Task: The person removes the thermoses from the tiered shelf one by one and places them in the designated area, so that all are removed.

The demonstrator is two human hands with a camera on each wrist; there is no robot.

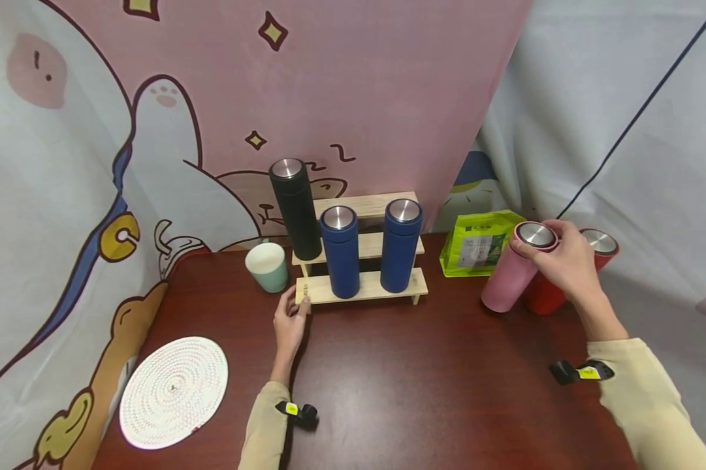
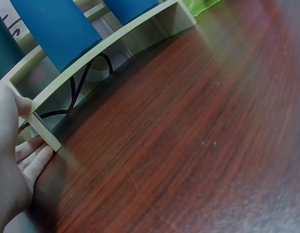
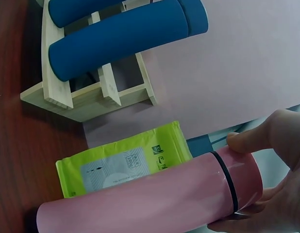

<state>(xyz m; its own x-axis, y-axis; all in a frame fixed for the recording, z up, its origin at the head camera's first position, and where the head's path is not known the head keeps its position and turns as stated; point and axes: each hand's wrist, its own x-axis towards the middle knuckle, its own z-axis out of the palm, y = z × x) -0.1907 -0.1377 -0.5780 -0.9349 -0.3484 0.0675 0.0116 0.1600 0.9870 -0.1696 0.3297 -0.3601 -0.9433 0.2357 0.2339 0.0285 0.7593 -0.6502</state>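
My right hand point(image 1: 567, 258) grips a pink thermos point(image 1: 510, 277) round its lid; in the right wrist view, thumb and fingers lie on either side of the pink lid point(image 3: 243, 177). Behind that hand a red thermos point(image 1: 543, 294) is partly hidden. My left hand point(image 1: 289, 321) holds the left end of a tiered wooden rack point(image 1: 367, 287), thumb on the lowest step, fingers by its leg in the left wrist view. Two blue thermoses point(image 1: 343, 258) point(image 1: 401, 248) stand upright on the lowest step. A black thermos point(image 1: 296, 212) stands on the step behind, at the left.
A light green mug point(image 1: 273, 277) stands left of the rack. A round white woven mat point(image 1: 173, 391) lies at the table's left. Between rack and pink thermos stands a bright green packet point(image 1: 476, 245). Cloth curtains hang behind the dark red-brown table point(image 1: 400, 378).
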